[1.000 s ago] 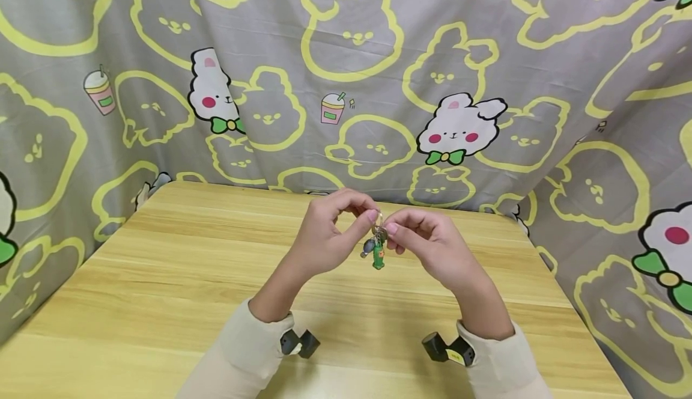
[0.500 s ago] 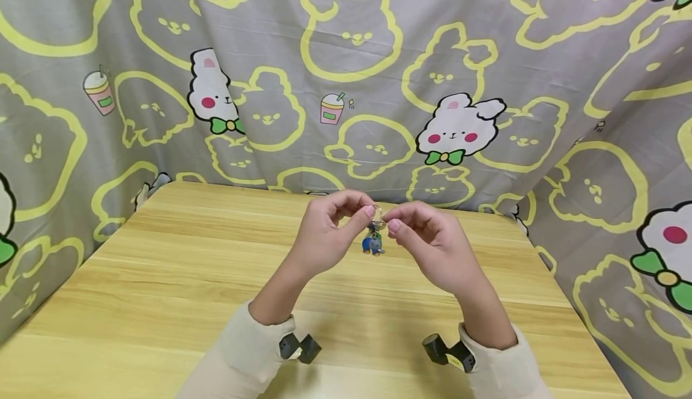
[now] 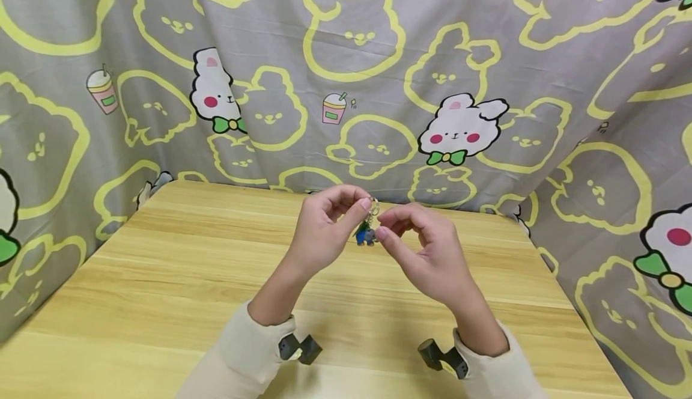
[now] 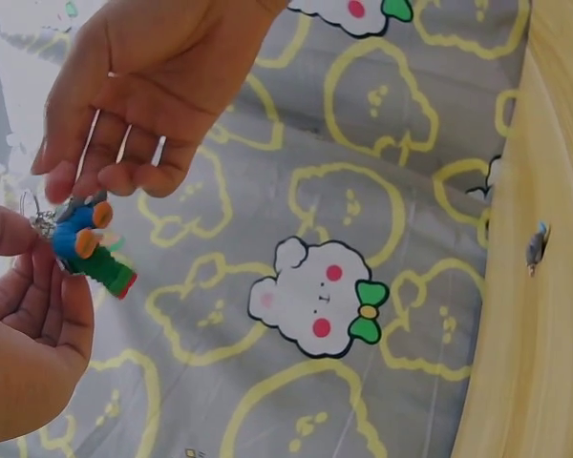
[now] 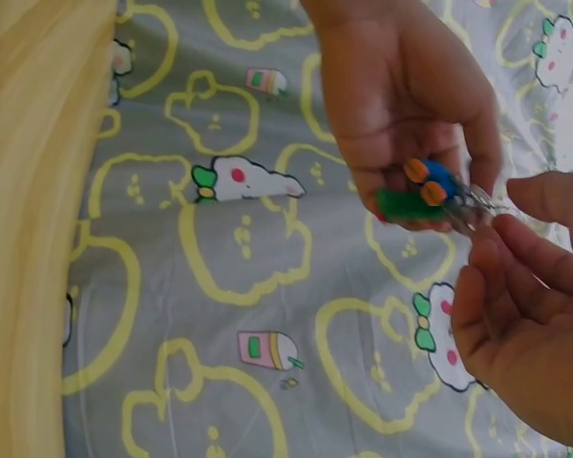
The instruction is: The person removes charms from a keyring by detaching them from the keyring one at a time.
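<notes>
A keychain hangs in the air above the table, with a blue-and-grey elephant charm and a green charm with a red end on a metal ring. Thumb and forefinger of my left hand pinch the ring at the top. My right hand is just to the right, its thumb and forefinger apart, the thumb tip right at the elephant's head. In the right wrist view, the elephant's orange feet show and the green charm lies beneath the left fingers.
A wood-grain table spreads below both hands. Behind it and at the sides hangs a grey curtain with cartoon prints. The left wrist view has a small dark thing with a bit of blue on the table.
The keychain has shifted slightly left and up with my left hand, and the elephant has swung to the front. My right fingers have come off the ring area and spread apart.
</notes>
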Available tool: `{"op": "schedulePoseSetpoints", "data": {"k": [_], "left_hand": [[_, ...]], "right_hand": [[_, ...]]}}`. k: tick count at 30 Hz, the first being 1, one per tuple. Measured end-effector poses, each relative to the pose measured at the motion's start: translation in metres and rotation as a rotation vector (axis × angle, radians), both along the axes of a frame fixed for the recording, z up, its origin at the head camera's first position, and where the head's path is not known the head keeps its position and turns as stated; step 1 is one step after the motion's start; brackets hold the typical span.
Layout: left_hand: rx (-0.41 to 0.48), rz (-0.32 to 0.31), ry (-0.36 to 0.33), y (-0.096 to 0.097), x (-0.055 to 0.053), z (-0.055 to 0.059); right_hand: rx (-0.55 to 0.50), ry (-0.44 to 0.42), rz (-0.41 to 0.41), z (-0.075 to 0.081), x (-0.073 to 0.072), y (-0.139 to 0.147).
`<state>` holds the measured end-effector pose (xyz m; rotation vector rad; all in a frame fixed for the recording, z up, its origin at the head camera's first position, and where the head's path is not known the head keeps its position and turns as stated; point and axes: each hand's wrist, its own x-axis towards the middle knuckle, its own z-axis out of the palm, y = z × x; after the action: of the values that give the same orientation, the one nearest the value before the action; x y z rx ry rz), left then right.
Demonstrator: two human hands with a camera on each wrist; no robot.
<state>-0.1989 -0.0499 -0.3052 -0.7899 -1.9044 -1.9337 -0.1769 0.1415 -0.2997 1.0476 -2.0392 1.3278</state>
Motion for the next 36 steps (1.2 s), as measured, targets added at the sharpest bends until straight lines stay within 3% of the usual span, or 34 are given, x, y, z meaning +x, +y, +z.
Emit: {"op": "schedulePoseSetpoints", "data": {"k": [10,23,36], "left_hand": [[0.028,-0.013,0.004,0.002,0.003,0.003],[0.006,-0.003,-0.013,0.002,0.001,0.000],[-0.038,0.007,0.006,0.001,0.000,0.000]], "right_hand": [[-0.005,0.161,-0.190,-0.010,-0.004,-0.014],[-0.019,0.173,-0.191,-0.014,-0.006,-0.019],[0.014,0.116,-0.167,-0.012,-0.006,-0.013]]}}
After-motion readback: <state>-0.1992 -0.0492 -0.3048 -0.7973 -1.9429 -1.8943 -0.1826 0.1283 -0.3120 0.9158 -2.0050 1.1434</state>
